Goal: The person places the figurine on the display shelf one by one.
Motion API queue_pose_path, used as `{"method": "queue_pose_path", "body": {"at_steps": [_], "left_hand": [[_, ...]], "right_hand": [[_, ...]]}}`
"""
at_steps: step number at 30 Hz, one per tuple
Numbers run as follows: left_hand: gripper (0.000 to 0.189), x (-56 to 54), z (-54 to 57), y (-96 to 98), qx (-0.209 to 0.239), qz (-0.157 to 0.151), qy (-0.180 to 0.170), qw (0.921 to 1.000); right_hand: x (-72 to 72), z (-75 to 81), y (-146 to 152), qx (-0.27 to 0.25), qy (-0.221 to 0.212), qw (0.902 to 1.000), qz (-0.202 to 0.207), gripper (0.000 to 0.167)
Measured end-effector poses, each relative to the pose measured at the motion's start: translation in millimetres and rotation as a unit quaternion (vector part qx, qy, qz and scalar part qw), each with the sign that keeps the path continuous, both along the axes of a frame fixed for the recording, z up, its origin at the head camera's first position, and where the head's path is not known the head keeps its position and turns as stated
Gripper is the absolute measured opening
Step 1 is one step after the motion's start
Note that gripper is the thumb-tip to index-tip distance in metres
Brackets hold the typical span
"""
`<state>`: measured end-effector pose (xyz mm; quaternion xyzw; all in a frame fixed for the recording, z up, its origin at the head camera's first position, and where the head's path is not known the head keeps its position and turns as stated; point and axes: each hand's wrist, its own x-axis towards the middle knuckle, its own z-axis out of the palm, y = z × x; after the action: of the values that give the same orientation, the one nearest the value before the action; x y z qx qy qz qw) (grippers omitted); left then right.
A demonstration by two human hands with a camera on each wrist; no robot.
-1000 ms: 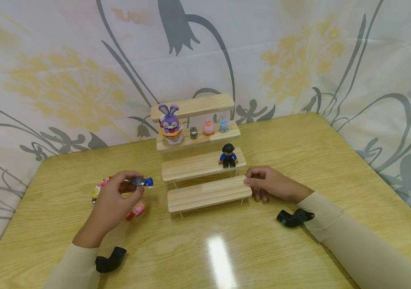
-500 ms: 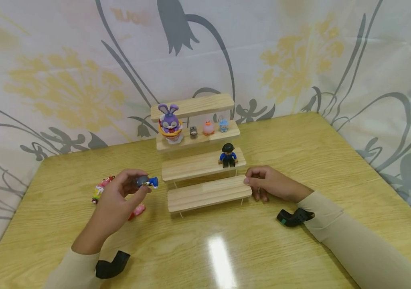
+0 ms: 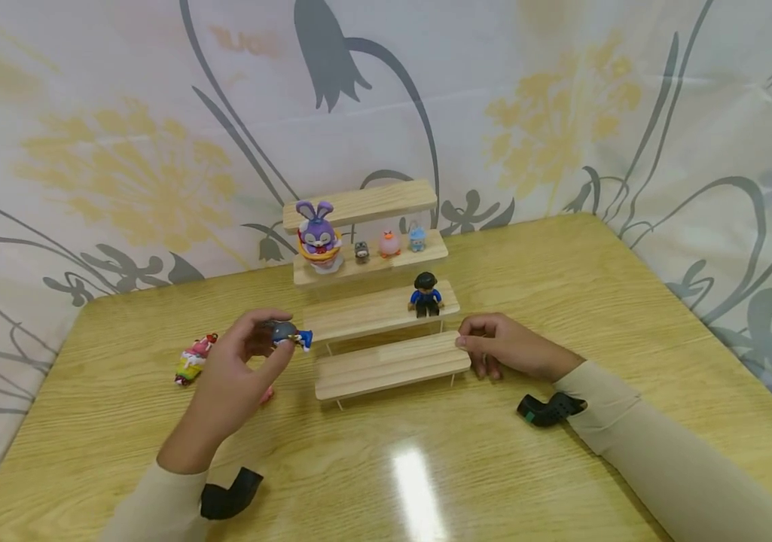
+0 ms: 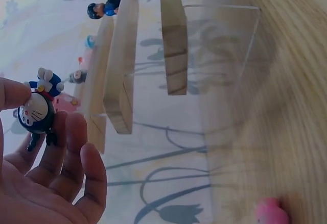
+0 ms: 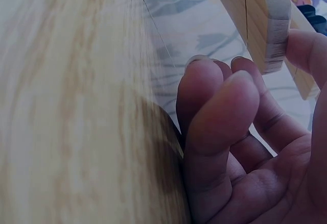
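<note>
My left hand [image 3: 226, 388] pinches a small blue-and-white cat figurine [image 4: 38, 109] between thumb and fingers, just left of a tiered wooden display shelf [image 3: 392, 365]. In the left wrist view its whiskered white face and blue limbs show, the figurine lying tilted. At the right end of the lowest tier, my right hand [image 3: 511, 348] holds the board's corner with thumb and forefinger. The right wrist view has the thumb [image 5: 306, 53] against the board's end, the other fingers curled below it near the table.
On the third tier up stand a purple rabbit figurine [image 3: 318, 239], a grey one [image 3: 361, 251], a pink one [image 3: 389, 244] and a blue one [image 3: 416, 239]. A black-haired doll [image 3: 425, 296] sits one tier lower. Colourful figurines [image 3: 193, 360] and a pink one [image 4: 272, 212] lie left on the table.
My left hand has moved right with the cat figurine, closer to the shelf's left end, uncovering more of the colourful figurines. My right hand stays at the lowest tier.
</note>
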<state>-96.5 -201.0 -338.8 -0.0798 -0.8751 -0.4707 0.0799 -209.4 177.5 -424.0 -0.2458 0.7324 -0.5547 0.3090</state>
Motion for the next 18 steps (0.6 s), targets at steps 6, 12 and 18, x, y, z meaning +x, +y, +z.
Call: {"method": "queue_pose_path", "body": {"at_steps": [6, 12, 18], "left_hand": [[0.029, -6.6, 7.7, 14.3, 0.008, 0.002, 0.012, 0.9999], [0.026, -13.9, 10.1, 27.1, -0.007, -0.012, 0.04, 0.9991], [0.028, -18.6, 13.9, 39.9, -0.039, -0.012, 0.054, 0.9977]], "right_hand": [[1.5, -0.5, 2, -0.007, -0.001, 1.0, 0.0, 0.027], [1.9, -0.5, 2, -0.01, -0.003, 0.9999, 0.0, 0.027], [1.0, -0.9, 0, -0.015, -0.007, 0.9999, 0.001, 0.027]]}}
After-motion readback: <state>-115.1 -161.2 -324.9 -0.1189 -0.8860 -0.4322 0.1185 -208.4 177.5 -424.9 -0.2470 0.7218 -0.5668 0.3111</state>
